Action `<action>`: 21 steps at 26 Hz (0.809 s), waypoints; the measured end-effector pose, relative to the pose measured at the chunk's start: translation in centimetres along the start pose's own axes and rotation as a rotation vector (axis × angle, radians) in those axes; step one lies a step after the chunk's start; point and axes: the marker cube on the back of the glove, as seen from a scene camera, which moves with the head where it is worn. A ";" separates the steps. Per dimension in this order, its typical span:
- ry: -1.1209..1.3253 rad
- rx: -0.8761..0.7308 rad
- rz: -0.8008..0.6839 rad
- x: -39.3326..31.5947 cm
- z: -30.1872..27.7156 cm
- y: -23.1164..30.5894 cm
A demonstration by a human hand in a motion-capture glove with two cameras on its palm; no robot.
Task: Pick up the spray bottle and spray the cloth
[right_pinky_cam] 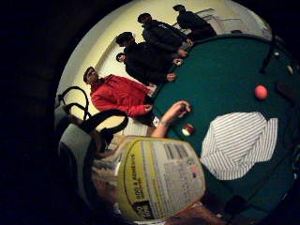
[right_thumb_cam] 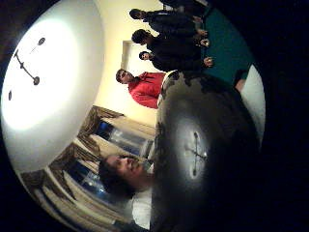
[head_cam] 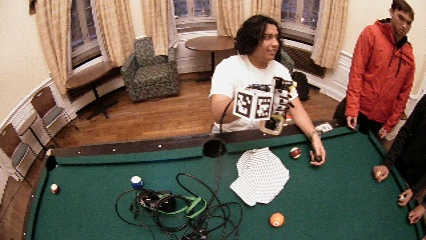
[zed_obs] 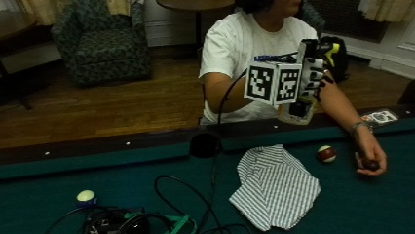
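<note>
Above the near rail of the green pool table (zed_obs: 363,209), the gloved right hand (zed_obs: 312,73) is holding the spray bottle (zed_obs: 293,109) upright at chest height, fingers curling around its neck below the yellow-and-black nozzle (zed_obs: 329,48). Bottle is hanging clear of the felt, touching nothing else. In the little-finger-side palm view the bottle's yellow label (right_pinky_cam: 157,180) is filling the space next to the palm, with the barcode showing.

Striped cloth (zed_obs: 275,187) is lying crumpled flat on the felt, directly below and slightly toward 6 o'clock from the raised bottle in the outside view; bottle and cloth are well apart vertically.

Bare left hand (zed_obs: 369,158) is resting on the felt at 3 o'clock from the cloth, fingers curling over a dark ball. A red-and-white ball (zed_obs: 326,154) is sitting between that hand and the cloth, just beside the cloth's edge but not touching it. An orange ball (head_cam: 276,219) is lying at 5 o'clock from the cloth in the wide view.

A tangle of black cables with green straps (head_cam: 173,205) is lying at 9 o'clock from the cloth.
</note>
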 end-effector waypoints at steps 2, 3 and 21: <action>-0.023 -0.006 -0.003 0.7 1.1 -0.4; -0.033 -0.006 -0.002 1.1 1.6 -0.6; -0.050 0.120 0.002 9.3 10.5 -5.8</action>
